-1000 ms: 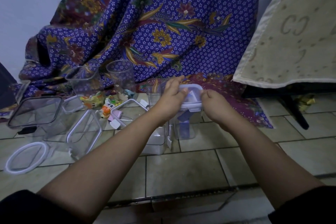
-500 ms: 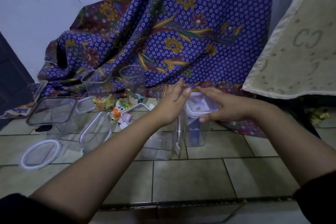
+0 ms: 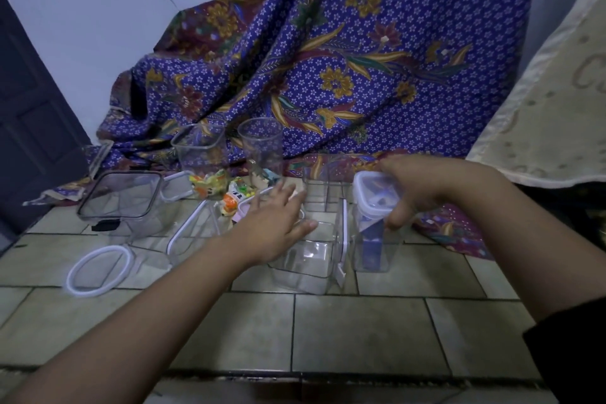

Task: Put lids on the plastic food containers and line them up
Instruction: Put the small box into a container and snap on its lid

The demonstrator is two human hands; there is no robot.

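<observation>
Nearest to me, a loose round white lid [image 3: 98,270] lies flat on the tiled floor [image 3: 360,331], and just past it the person's left hand [image 3: 273,223] hovers flat and empty, fingers spread, over an open square container [image 3: 306,261], probably reaching for the next one to cap. To its right, the right hand [image 3: 423,188] is clamped over the white lid [image 3: 377,193] of a tall clear container [image 3: 373,239], seemingly pressing it home while the tub stands upright. Farther back, unlidded containers and a clear cup [image 3: 260,149] wait against the purple batik cloth [image 3: 344,59], not yet lined up.
</observation>
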